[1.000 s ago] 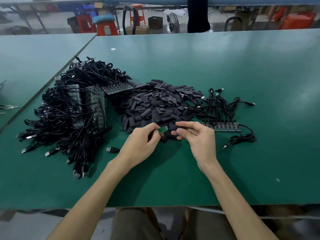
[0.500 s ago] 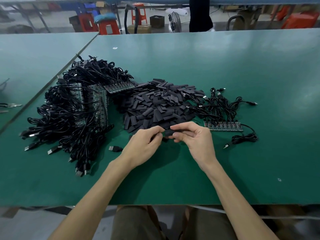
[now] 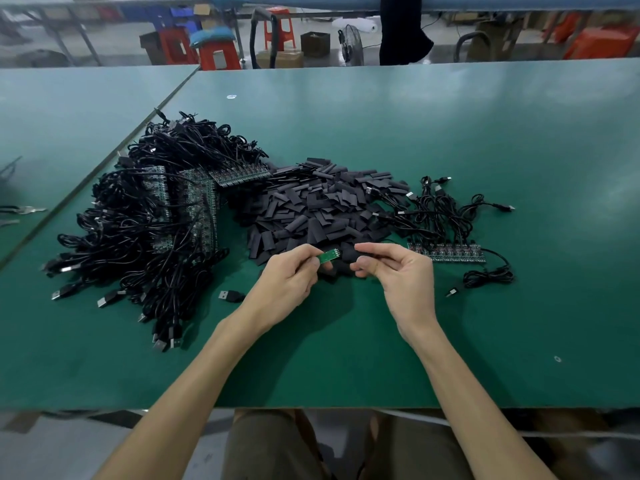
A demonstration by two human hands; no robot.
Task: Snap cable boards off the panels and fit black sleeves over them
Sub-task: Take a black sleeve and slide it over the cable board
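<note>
My left hand (image 3: 287, 277) pinches a small green cable board (image 3: 328, 256) between thumb and fingers, its bare end pointing right. Just to its right, my right hand (image 3: 398, 271) pinches a black sleeve (image 3: 349, 258) close to the board's tip. Both hands hover over the near edge of a heap of black sleeves (image 3: 322, 209) at mid table. A big stack of panels with black cables (image 3: 180, 209) lies at the left. One more panel (image 3: 446, 252) lies right of my right hand.
Loose cables (image 3: 443, 213) are tangled behind the right panel, and one coiled cable (image 3: 488, 275) trails beside it. A USB plug (image 3: 230, 295) lies left of my left wrist. The green table (image 3: 346, 358) ends just before my knees; stools and boxes stand beyond its far edge.
Half a second ago my hands were pressed together with the board hidden in black. They have since drawn slightly apart and the green board shows again.
</note>
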